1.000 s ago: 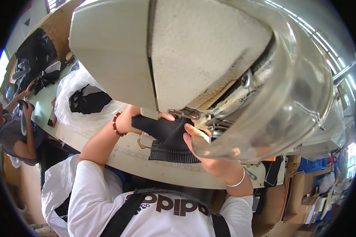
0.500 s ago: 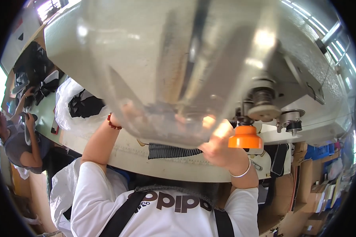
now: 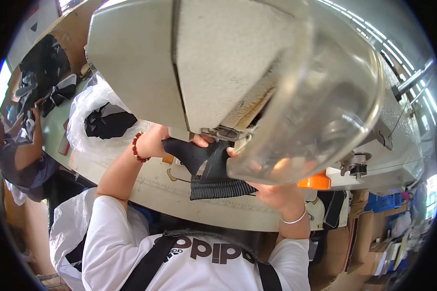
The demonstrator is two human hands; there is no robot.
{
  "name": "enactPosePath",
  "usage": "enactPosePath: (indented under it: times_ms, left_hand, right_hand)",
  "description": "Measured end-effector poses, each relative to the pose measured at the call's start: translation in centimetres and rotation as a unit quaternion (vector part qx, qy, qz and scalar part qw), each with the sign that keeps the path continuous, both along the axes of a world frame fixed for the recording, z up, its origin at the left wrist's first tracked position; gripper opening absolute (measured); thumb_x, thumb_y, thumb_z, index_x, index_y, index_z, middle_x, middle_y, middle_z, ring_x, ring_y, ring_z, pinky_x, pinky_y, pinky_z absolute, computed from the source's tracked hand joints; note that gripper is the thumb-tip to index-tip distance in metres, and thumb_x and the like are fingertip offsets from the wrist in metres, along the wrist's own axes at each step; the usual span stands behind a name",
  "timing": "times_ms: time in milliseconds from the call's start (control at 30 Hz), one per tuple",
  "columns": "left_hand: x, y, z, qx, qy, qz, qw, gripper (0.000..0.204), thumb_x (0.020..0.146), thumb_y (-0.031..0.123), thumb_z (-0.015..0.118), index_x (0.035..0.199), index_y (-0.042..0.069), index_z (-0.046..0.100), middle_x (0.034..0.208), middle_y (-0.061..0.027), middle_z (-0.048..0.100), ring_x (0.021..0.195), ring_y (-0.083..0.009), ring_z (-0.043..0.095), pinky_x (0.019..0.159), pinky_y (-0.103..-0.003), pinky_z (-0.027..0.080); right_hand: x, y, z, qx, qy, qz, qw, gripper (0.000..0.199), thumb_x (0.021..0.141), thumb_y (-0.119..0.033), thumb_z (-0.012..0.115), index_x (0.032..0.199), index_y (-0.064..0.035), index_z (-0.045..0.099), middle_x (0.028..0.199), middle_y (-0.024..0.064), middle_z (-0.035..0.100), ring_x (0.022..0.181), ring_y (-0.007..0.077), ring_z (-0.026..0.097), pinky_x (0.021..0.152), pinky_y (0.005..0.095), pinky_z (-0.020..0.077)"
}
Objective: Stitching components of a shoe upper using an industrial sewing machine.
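Fabric piece [image 3: 206, 165], black with a ribbed hem, lies flat under the sewing machine [image 3: 218, 72] foot | left hand [image 3: 153, 140] and right hand [image 3: 272, 191] both pinch its edges, hands apart, keeping it taut | table [image 3: 179, 199] carries it; plastic bag [image 3: 90, 121] lies left.

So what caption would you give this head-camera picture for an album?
Both hands, left hand and right hand, hold black fabric piece under the sewing machine.

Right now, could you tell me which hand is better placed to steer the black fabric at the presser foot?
Probably the left hand: it grips the fabric right beside the foot. The right hand holds it lower, partly behind the clear guard.
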State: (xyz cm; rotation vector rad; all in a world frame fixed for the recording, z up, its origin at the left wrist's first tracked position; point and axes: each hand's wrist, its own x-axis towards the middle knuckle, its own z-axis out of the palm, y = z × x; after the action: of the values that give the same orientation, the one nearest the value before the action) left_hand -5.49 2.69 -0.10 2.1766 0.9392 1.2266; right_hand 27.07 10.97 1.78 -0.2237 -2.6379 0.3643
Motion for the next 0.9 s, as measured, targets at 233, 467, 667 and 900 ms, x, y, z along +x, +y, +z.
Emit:
enactPosePath:
  times_ms: [233, 467, 667, 900]
  left_hand:
    - [-0.1, 0.3, 0.6, 0.046, 0.072, 0.016, 0.996, 0.045, 0.068, -0.004, 0.082, 0.112, 0.006, 0.08, 0.119, -0.011, 0.078, 0.117, -0.0308, 0.071, 0.102, -0.04, 0.053]
    - [-0.1, 0.4, -0.2, 0.08, 0.067, 0.046, 0.993, 0.043, 0.073, -0.005, 0.081, 0.113, 0.011, 0.081, 0.118, -0.0058, 0.079, 0.114, -0.0275, 0.071, 0.098, -0.038, 0.054]
    - [0.1, 0.4, -0.5, 0.106, 0.074, 0.074, 0.989, 0.043, 0.074, -0.005, 0.082, 0.112, 0.015, 0.083, 0.115, -0.0046, 0.078, 0.109, -0.0274, 0.071, 0.094, -0.038, 0.054]
    - [0.0, 0.1, -0.6, 0.115, 0.094, 0.096, 0.984, 0.053, 0.067, -0.008, 0.081, 0.113, 0.018, 0.083, 0.119, -0.006, 0.076, 0.111, -0.0291, 0.07, 0.093, -0.038, 0.054]
  right_hand:
    - [-0.5, -1.1, 0.2, 0.054, -0.007, -0.019, 0.998, 0.054, 0.069, 0.011, 0.064, 0.119, -0.006, 0.078, 0.138, 0.0083, 0.07, 0.124, 0.0284, 0.07, 0.106, 0.0401, 0.0553]
    - [-1.1, -1.5, 1.0, 0.064, 0.014, -0.036, 0.997, 0.056, 0.068, 0.012, 0.062, 0.118, -0.0064, 0.079, 0.134, 0.0091, 0.073, 0.124, 0.0286, 0.069, 0.106, 0.0408, 0.0546]
    - [-0.6, -0.9, -0.1, 0.064, 0.005, -0.047, 0.997, 0.065, 0.067, 0.015, 0.058, 0.125, -0.0082, 0.078, 0.137, 0.0088, 0.071, 0.125, 0.0272, 0.068, 0.11, 0.0407, 0.0531]
    - [0.0, -0.9, -0.5, 0.183, -0.026, -0.092, 0.978, 0.07, 0.07, 0.011, 0.056, 0.131, -0.0164, 0.076, 0.14, 0.0015, 0.07, 0.122, 0.0246, 0.069, 0.107, 0.0397, 0.0542]
